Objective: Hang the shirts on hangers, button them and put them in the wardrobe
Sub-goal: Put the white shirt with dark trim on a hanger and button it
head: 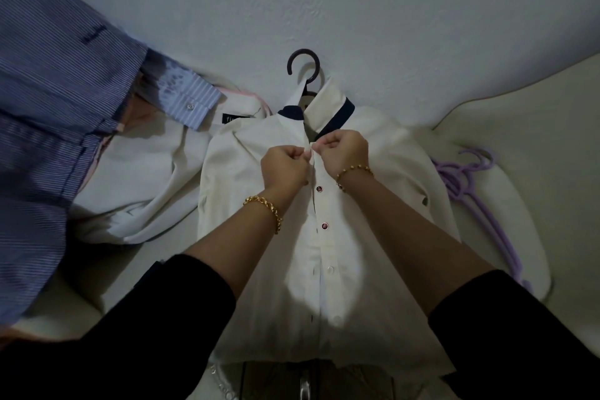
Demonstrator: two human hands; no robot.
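Buttoning up: my left grip [285, 166] and right grip [344, 149], fingers curled, each pinch one front edge of the white shirt [383, 204], meeting just below its navy-trimmed collar. The shirt lies face up on a cream cushion [519, 127], on a dark hanger [303, 63] whose hook lies against the pale wall [389, 10]. Dark buttons [325, 225] run down the front below my wrists. To my left lie a crumpled second white shirt [146, 172] and a blue striped shirt [48, 107]; purple hangers [470, 185] lie just beside the right sleeve.

Cream shirt [324, 269] (navy collar [341, 117]), blue-striped shirt [42, 123], lilac hangers [467, 185]
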